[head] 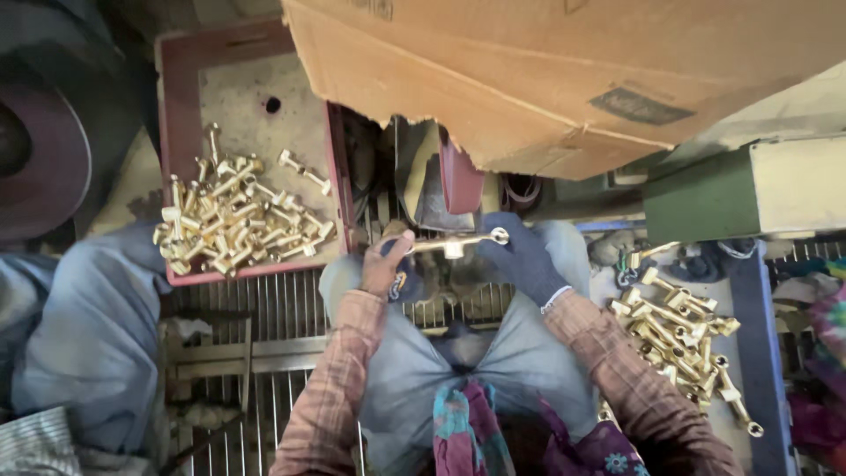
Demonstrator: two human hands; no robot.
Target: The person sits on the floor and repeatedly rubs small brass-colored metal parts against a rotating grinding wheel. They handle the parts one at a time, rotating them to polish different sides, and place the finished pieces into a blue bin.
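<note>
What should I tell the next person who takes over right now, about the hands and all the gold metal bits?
Left hand: bare, gripping one end of a long brass fitting.
Right hand: in a dark glove, gripping the other end, with the ringed tip poking out past its fingers.
The fitting is held level in front of the belt machine; whether it touches the belt cannot be told.
Red tray on the left holds a heap of shiny brass pieces.
On the right lies another pile of brass pieces.
Which pile is finished cannot be told for sure.
</note>
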